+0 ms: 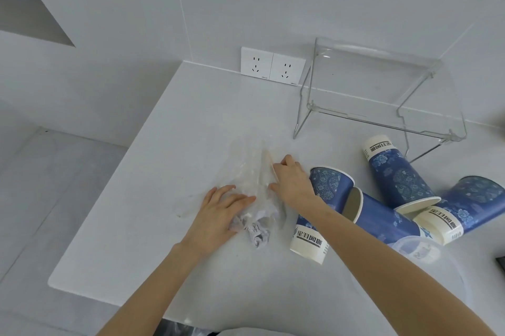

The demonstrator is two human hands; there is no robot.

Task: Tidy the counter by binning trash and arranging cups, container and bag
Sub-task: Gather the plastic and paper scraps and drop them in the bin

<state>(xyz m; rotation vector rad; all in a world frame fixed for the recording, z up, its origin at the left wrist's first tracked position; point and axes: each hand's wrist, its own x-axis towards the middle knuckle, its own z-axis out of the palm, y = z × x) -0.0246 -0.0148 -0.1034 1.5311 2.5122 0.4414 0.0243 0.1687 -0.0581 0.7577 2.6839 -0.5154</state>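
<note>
A clear plastic bag (247,171) lies flat on the white counter (169,160). My left hand (221,214) rests flat on the bag's near end, beside a crumpled paper wad (255,229). My right hand (293,182) pinches the bag's right edge, fingers closed on the plastic. Several blue patterned paper cups lie tipped on the right: one (325,199) right by my right wrist, one (399,174) farther back, another (464,207) at far right. A clear plastic container (420,251) sits partly under my right forearm.
A clear acrylic shelf riser (382,95) stands at the back right. Two wall sockets (272,66) sit on the back wall. The counter's left edge drops off to a grey floor (41,185). A dark bin liner (177,327) shows below the front edge.
</note>
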